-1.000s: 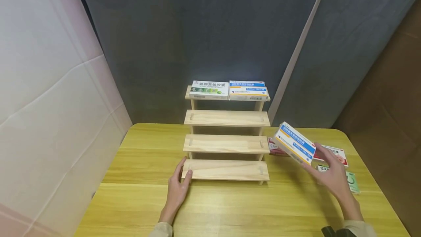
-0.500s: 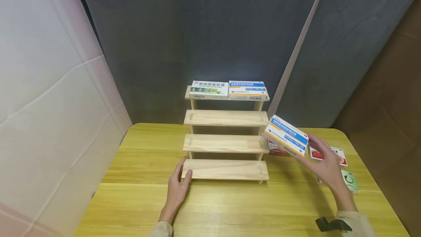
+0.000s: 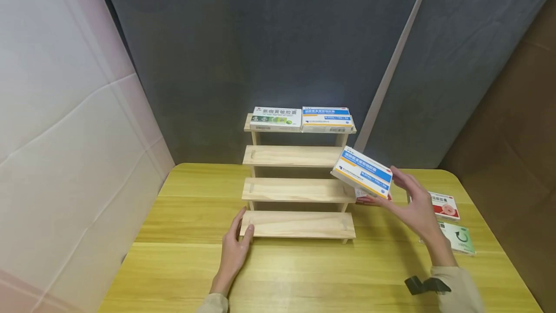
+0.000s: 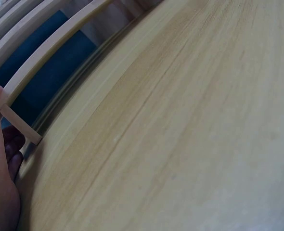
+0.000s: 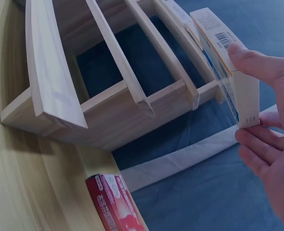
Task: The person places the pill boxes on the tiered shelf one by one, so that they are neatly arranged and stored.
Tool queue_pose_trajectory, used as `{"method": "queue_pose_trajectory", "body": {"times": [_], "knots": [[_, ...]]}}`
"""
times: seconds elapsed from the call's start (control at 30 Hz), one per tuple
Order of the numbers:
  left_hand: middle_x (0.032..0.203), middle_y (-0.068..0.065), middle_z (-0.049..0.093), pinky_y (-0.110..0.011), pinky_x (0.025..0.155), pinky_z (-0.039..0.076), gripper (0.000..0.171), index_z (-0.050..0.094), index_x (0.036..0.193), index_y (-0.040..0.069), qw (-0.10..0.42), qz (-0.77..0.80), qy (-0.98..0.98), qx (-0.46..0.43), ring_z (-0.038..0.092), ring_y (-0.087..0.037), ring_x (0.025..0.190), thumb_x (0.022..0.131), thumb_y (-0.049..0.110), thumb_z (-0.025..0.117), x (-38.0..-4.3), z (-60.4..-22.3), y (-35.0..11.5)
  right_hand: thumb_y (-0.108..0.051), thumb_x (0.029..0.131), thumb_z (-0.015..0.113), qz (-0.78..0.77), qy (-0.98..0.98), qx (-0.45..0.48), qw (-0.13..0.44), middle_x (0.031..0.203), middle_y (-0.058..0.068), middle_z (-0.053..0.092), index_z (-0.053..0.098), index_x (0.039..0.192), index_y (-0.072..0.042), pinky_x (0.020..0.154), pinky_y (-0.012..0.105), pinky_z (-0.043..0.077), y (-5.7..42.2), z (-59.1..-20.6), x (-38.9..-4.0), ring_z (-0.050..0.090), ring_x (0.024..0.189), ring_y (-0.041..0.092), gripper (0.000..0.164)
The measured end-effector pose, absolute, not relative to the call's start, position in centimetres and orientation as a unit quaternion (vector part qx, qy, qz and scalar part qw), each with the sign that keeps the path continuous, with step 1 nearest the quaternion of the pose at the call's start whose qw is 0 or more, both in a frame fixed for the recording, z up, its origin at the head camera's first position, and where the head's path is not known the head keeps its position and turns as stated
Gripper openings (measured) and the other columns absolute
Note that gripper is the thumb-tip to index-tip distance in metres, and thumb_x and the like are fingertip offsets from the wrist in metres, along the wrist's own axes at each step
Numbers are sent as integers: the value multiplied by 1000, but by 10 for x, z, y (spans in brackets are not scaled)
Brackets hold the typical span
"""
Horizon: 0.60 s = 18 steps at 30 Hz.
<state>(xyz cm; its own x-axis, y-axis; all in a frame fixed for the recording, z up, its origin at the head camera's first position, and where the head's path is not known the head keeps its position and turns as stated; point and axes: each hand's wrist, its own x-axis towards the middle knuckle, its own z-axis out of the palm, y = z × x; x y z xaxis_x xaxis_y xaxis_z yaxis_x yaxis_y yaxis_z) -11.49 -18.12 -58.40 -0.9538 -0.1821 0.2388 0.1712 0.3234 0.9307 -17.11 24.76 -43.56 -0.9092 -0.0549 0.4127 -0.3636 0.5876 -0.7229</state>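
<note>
My right hand [image 3: 414,206] grips a white and blue medicine box [image 3: 364,172] by its right end, thumb on one side and fingers on the other. The box is tilted and held in the air beside the right end of the second tier from the top. A wooden four-tier display rack [image 3: 298,225] stands on the table. Around the left end of its lowest tier, my left hand [image 3: 234,250] holds on, thumb on top. On the top tier lie a white and green medicine box [image 3: 276,119] and a second white and blue medicine box [image 3: 327,119].
Right of the rack, a red medicine box [image 5: 115,204] lies on the table [image 3: 182,255]. Farther right are a red and white box [image 3: 444,206] and a green and white box [image 3: 458,238], partly behind the right arm. A grey curtain [image 3: 208,62] hangs behind.
My right hand has carried the white and blue medicine box left and slightly up, towards the rack, turning it a little flatter. The left hand has stayed on the lowest tier.
</note>
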Motion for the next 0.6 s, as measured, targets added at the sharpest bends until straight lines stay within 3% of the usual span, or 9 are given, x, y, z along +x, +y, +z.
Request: {"method": "queue_pose_trajectory", "body": {"times": [0.1, 0.2, 0.33, 0.4, 0.43, 0.47, 0.6], "knots": [[161, -14, 40, -11, 118, 23, 53, 43, 154, 11, 149, -582, -799, 5, 36, -35, 149, 104, 19, 59, -115, -584, -181, -18, 79, 89, 430, -879, 115, 170, 147, 11, 55, 47, 152, -18, 101, 2, 33, 244, -434, -172, 48, 120, -14, 85], [160, -15, 40, -10, 116, 23, 53, 43, 154, 11, 149, -577, -803, 7, 37, -36, 148, 104, 20, 59, -115, -584, -182, -22, 79, 89, 419, -885, 114, 165, 144, 10, 56, 47, 153, -19, 101, 8, 38, 238, -433, -173, 55, 125, 4, 85], [160, -14, 40, -9, 116, 23, 53, 43, 154, 13, 148, -578, -802, 8, 37, -34, 149, 104, 20, 59, -115, -584, -183, -23, 77, 91, 425, -883, 123, 157, 142, 12, 57, 47, 152, -16, 111, 42, 49, 229, -430, -176, 58, 127, 31, 87], [160, -13, 41, -6, 115, 23, 53, 43, 154, 13, 148, -580, -801, 8, 37, -33, 149, 104, 20, 59, -115, -584, -182, -23, 76, 91, 430, -880, 129, 155, 143, 13, 56, 47, 152, -16, 108, 60, 48, 224, -429, -178, 57, 127, 35, 88], [160, -14, 41, -6, 115, 22, 53, 43, 154, 12, 148, -580, -801, 7, 36, -33, 149, 104, 20, 59, -116, -584, -182, -23, 75, 92, 433, -878, 132, 155, 143, 13, 56, 48, 152, -15, 107, 63, 47, 222, -429, -179, 58, 126, 36, 88], [160, -14, 41, -5, 114, 22, 53, 42, 154, 12, 148, -579, -802, 6, 36, -33, 149, 104, 20, 58, -116, -585, -182, -22, 75, 92, 434, -877, 135, 155, 143, 14, 57, 49, 151, -15, 108, 61, 47, 221, -428, -180, 58, 125, 36, 88], [160, -13, 41, -4, 114, 22, 53, 43, 154, 13, 148, -579, -802, 8, 37, -32, 149, 104, 19, 59, -116, -585, -182, -21, 74, 92, 430, -876, 148, 157, 142, 13, 58, 50, 150, -13, 108, 33, 47, 214, -427, -185, 59, 124, 35, 87]]}}
